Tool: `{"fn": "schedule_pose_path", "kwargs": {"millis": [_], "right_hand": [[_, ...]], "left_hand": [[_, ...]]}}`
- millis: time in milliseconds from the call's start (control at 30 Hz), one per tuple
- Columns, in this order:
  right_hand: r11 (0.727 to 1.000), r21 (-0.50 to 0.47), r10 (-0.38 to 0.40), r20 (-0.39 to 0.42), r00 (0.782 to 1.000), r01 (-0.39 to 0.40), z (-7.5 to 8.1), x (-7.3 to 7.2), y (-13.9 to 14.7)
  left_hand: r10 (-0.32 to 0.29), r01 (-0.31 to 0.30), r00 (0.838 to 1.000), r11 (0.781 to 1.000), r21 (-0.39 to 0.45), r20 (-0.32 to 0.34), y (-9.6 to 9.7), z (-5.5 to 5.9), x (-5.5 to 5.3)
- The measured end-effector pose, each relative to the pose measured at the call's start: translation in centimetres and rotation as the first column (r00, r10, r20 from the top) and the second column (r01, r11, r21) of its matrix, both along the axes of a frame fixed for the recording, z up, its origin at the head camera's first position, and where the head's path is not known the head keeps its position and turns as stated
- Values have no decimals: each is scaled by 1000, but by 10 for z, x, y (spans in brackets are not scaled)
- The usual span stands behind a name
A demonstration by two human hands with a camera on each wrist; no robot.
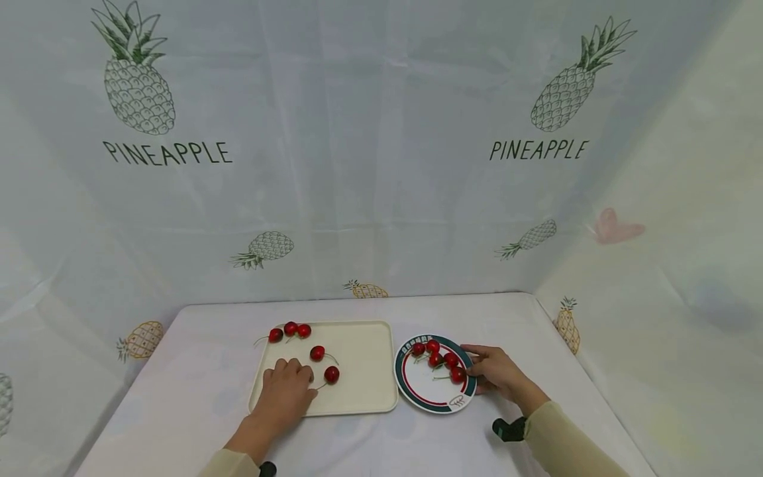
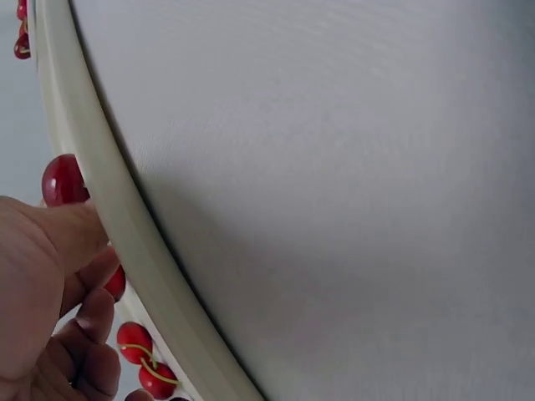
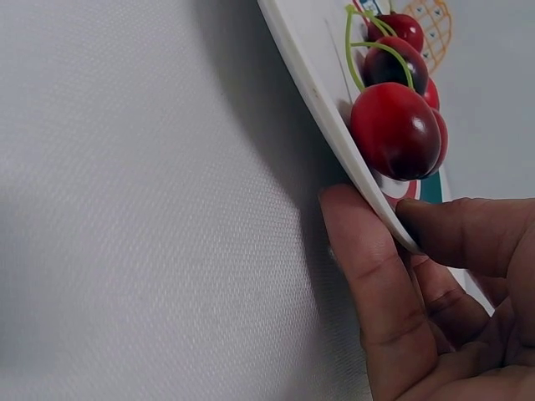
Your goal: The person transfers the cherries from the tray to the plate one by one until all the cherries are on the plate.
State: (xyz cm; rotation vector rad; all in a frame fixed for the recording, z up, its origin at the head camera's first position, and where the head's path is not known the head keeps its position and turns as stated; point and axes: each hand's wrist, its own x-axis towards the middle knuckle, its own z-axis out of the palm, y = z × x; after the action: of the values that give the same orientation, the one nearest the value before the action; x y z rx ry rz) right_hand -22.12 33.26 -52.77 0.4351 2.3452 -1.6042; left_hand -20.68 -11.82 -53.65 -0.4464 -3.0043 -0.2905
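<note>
On the left, my left hand (image 1: 286, 391) hangs over the near left part of a cream tray (image 1: 363, 351) with its fingers bent. A cherry (image 1: 331, 375) lies beside its thumb, and the stem runs toward the fingertips; whether they pinch it is hidden. Another cherry (image 1: 318, 353) with a stem lies just beyond that hand. My right hand (image 1: 501, 374) grips the right rim of a round white plate (image 1: 426, 391) with a green band, thumb on top and fingers underneath in the right wrist view. Several cherries (image 3: 397, 129) sit together on that plate.
At the tray's far left corner are 3 more cherries (image 1: 290, 329). Tray and plate stand side by side on a white-covered table (image 1: 334, 444). Behind the table hangs a pale cloth (image 1: 357, 165) printed with pineapples.
</note>
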Motion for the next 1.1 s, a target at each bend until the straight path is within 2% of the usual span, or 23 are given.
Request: {"fn": "schedule_pose_path", "kwargs": {"millis": [233, 433, 733, 933, 1100], "right_hand": [[1000, 11, -14, 10, 1000, 14, 0, 0, -1], [999, 11, -30, 12, 999, 30, 1, 1, -2], [999, 18, -33, 8, 999, 33, -1, 0, -3], [999, 30, -23, 7, 1000, 23, 0, 0, -3], [999, 25, -25, 9, 1000, 25, 1, 0, -4]], "left_hand": [[-70, 67, 996, 996, -55, -55, 5, -2, -1], [-102, 95, 991, 993, -76, -90, 6, -1, 0], [-109, 92, 981, 989, -112, -158, 2, -4, -1], [-89, 68, 983, 989, -135, -160, -1, 0, -3], [-99, 71, 981, 984, -166, -168, 0, 3, -6]]}}
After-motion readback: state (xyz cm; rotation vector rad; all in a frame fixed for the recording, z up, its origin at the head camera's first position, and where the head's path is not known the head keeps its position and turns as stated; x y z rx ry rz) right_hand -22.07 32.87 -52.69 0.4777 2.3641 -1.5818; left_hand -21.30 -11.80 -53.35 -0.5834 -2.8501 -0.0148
